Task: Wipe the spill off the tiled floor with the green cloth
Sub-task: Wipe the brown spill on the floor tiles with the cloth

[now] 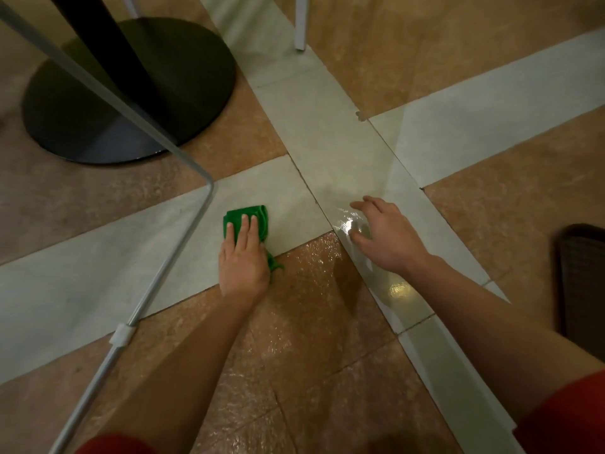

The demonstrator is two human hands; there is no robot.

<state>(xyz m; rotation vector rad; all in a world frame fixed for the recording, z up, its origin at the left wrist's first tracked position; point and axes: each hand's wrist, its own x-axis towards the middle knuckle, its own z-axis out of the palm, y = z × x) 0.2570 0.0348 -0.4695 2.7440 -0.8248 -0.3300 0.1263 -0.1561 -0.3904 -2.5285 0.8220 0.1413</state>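
Note:
A folded green cloth (236, 218) lies on a pale floor tile, pressed flat under the fingers of my left hand (244, 258). A corner of the cloth sticks out to the right of that hand. A shiny wet spill (351, 221) sits on the pale strip to the right of the cloth, with another wet glint (397, 290) nearer to me. My right hand (388, 235) hovers over the spill, fingers spread, holding nothing. The tiled floor (311, 142) is tan with pale crossing bands.
A bent metal chair leg (183, 237) runs diagonally just left of my left hand. A black round table base (131, 90) stands at the upper left. A white leg (300, 24) stands at the top. A dark woven object (581, 283) sits at the right edge.

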